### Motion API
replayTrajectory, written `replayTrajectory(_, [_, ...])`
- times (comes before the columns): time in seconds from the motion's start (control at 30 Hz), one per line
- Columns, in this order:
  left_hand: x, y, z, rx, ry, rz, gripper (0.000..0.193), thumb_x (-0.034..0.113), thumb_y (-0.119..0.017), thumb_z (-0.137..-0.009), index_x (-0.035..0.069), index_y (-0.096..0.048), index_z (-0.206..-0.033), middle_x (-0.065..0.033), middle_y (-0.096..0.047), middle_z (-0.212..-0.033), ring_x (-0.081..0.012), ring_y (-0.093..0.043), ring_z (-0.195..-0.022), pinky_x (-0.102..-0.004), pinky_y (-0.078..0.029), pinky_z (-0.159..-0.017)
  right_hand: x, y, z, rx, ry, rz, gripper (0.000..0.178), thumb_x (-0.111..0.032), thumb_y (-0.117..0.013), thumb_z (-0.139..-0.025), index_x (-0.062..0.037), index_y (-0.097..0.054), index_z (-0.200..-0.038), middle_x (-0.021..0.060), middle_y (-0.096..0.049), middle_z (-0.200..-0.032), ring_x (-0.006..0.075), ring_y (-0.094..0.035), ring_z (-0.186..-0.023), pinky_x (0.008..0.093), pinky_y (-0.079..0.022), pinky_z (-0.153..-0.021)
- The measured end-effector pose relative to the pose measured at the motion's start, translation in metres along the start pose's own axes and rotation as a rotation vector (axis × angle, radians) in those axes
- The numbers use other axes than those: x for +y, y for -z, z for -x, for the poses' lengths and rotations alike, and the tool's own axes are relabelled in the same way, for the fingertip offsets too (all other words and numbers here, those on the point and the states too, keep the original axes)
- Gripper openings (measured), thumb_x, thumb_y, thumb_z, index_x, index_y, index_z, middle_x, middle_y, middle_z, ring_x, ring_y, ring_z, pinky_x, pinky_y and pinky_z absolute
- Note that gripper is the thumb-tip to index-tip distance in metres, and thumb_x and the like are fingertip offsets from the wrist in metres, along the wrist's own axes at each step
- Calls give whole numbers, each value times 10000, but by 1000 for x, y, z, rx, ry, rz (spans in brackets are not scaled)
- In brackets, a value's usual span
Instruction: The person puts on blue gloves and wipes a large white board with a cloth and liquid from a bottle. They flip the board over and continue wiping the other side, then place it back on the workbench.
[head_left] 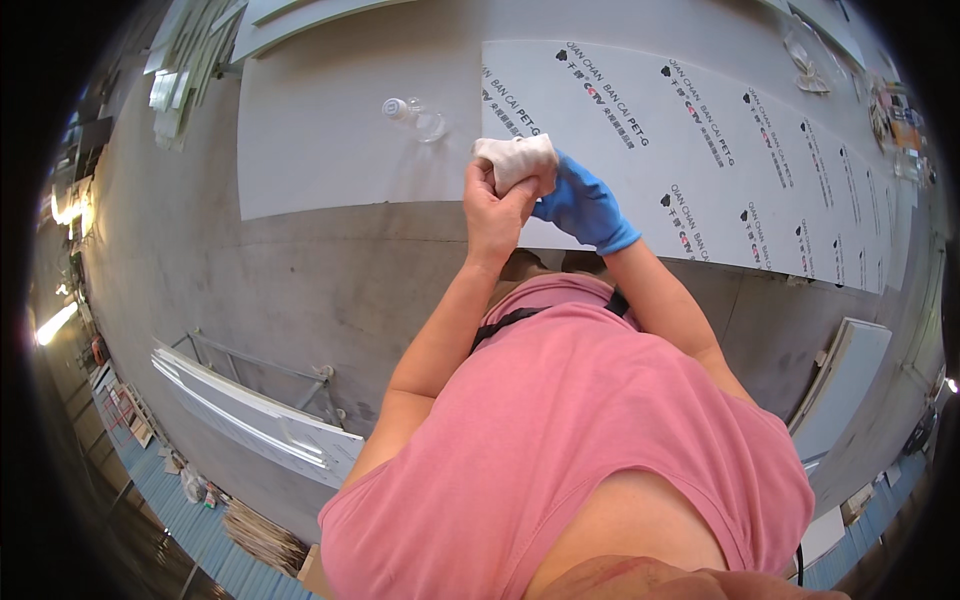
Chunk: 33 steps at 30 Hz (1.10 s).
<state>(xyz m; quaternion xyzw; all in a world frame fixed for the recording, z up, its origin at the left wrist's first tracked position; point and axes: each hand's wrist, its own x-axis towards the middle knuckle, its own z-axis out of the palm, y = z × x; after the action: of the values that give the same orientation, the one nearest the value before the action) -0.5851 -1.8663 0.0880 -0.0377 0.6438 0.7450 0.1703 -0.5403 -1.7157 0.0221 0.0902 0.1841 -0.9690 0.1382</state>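
A folded white cloth [515, 160] is bunched up in front of me, above the near edge of the white boards. My bare left hand [494, 215] is closed on it from below, with the thumb and fingers pinching its lower side. On the other side, my right hand [588, 207] wears a blue glove and presses up against the cloth. Its gloved fingers curl round toward the back of the cloth and are partly hidden. Left of the hands, a clear plastic bottle [430, 126] with a white cap lies on the plain white board [330, 140].
A printed white sheet [640, 170] covers the right side of the surface. Long white strips [190, 70] lie at the far left. A rack with panels [250, 415] stands at my lower left, and another panel [840, 385] leans at the right. Stacked cardboard [262, 537] sits at the lower left.
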Motion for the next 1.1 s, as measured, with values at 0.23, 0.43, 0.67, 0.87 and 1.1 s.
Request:
replayTrajectory(0.23, [-31, 8, 7, 41, 240, 171, 442, -22, -715, -941, -57, -522, -1336, -179, -674, -1251, -263, -722, -1088, -390, -629, -958, -14, -29, -8, 247, 169, 301, 596, -113, -738, -976, -35, -513, -1523, 84, -644, -1370, 200, -626, -1247, 336, -540, -1038])
replayTrajectory(0.43, [-26, 21, -4, -102, 416, 421, 359, -54, -644, -980, -57, -591, -1336, -181, -700, -1225, -311, -748, -1069, -468, -636, -991, -7, -35, -8, 387, 221, 790, 585, -114, -762, -952, -1, -559, -1489, 98, -659, -1371, 181, -615, -1264, 330, -505, -1073])
replayTrajectory(0.67, [-11, -3, -10, -35, 291, 568, 374, -99, -659, -968, -8, -611, -1328, -139, -709, -1233, -273, -741, -1088, -433, -659, -939, -22, 5, -3, 164, 237, 518, 700, -411, -691, -1016, -29, -474, -1561, 107, -570, -1496, 205, -522, -1392, 376, -400, -1181])
replayTrajectory(0.87, [-14, -10, -16, -55, 231, 554, 341, -60, -622, -1007, -1, -609, -1343, -132, -709, -1236, -274, -733, -1103, -431, -655, -927, -7, -1, -9, -102, 168, 206, 776, -511, -618, -1040, -52, -383, -1620, 75, -510, -1561, 227, -499, -1426, 425, -370, -1214])
replayTrajectory(1.1, [63, -9, -15, -170, 197, 650, 379, -92, -607, -994, -15, -590, -1365, -152, -699, -1263, -286, -727, -1133, -434, -662, -927, -5, 63, -2, 158, 193, 422, 664, -434, -544, -1096, -49, -389, -1615, 111, -486, -1597, 262, -469, -1476, 441, -368, -1213])
